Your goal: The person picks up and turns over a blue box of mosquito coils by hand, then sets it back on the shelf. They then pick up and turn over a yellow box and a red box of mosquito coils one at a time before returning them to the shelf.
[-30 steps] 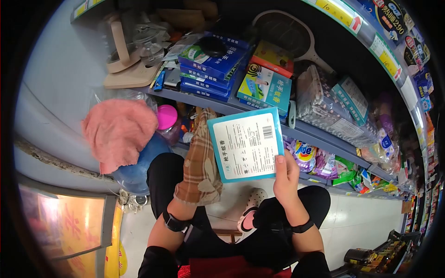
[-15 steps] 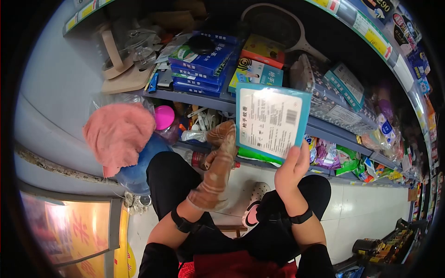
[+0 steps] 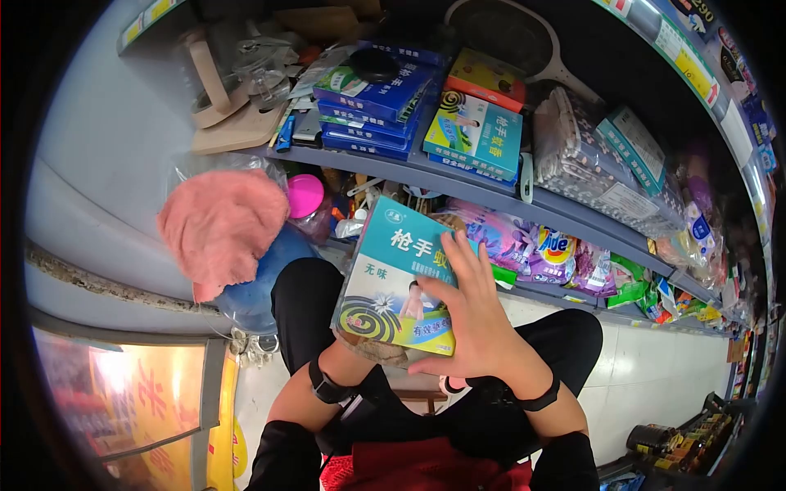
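Note:
A flat teal, white and yellow mosquito coil box (image 3: 385, 278) is tilted between my hands above my lap, its printed front facing up. My left hand (image 3: 372, 348), in a brown patterned glove, holds the box from underneath; most of its fingers are hidden, with a bit of glove showing beyond the far edge. Bare, my right hand (image 3: 479, 315) lies across the front of the box with fingers stretched and thumb apart. On the shelf ahead sits another teal mosquito coil box (image 3: 475, 131), beside a stack of blue boxes (image 3: 368, 106).
A grey shelf edge (image 3: 360, 168) runs across in front of me. Detergent bags (image 3: 553, 254) lie on the lower shelf. To the left, a pink cloth (image 3: 221, 225) rests over a blue container (image 3: 266, 286). An electric swatter (image 3: 508, 37) lies at the back.
The box has turned over from its text side to its printed front and come lower and leftward. My gloved left hand has gone beneath it; my right hand has moved from its corner onto its front.

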Demonstrator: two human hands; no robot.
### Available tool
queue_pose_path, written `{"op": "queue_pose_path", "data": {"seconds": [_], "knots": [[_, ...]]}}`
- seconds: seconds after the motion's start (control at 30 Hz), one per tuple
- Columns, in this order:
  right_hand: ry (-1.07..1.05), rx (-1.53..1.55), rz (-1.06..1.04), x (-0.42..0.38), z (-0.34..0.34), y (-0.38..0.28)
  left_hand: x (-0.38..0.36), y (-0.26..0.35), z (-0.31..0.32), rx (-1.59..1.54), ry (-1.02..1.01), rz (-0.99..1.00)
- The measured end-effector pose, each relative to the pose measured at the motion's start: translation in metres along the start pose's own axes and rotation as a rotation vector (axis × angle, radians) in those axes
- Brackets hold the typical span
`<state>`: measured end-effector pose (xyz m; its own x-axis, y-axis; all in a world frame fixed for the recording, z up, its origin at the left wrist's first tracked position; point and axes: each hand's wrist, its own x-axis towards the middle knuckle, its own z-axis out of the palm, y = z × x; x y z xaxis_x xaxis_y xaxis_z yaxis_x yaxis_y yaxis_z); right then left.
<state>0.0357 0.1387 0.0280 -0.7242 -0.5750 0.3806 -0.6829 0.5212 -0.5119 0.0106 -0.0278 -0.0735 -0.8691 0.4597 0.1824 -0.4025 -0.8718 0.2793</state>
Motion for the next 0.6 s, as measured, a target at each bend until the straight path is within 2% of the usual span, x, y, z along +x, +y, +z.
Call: {"op": "queue_pose_path", "data": {"seconds": [0.13,0.3,0.4,0.5,0.53,0.6], "knots": [[-0.108,-0.102,0.11,0.006,-0.008,0.001,-0.007,-0.004,0.005,0.04,0.038,-0.039],[0.04,-0.036,0.169,0.007,-0.002,0.013,-0.009,-0.015,-0.007,0.225,0.053,-0.018],[0.141,-0.009,0.226,0.009,-0.004,0.029,-0.014,-0.017,-0.006,0.713,0.07,0.103],[0.184,0.141,0.248,0.004,0.004,0.045,-0.018,0.001,0.034,1.079,0.14,0.202],[0.179,0.145,0.229,0.002,0.008,0.044,-0.015,0.008,0.056,0.991,0.157,0.227],[0.141,0.1,0.167,0.001,0.014,0.028,-0.007,0.013,0.056,0.477,0.202,0.137]]}}
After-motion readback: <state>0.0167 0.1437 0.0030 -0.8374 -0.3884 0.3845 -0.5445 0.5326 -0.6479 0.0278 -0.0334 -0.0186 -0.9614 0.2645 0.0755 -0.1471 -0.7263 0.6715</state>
